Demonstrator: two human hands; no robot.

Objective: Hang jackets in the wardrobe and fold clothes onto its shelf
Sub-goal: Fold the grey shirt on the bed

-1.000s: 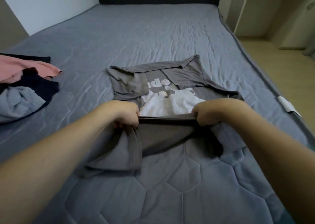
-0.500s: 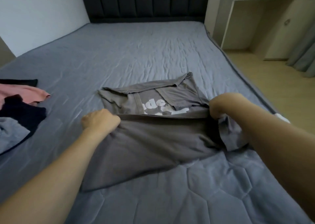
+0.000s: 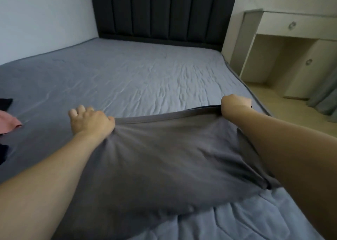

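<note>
Pinching the shirt's point(image 3: 164, 154) hem, both hands, left point(image 3: 91, 121) and right point(image 3: 234, 105), should lay it square, corners matched, then smooth flat.

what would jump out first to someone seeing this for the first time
Two bare arms reach in from the bottom, and the left hand and right hand each grip a far corner of a grey T-shirt stretched over the blue-grey bed. Behind it rises a dark padded headboard, and a pink garment peeks in at the left edge.
</note>
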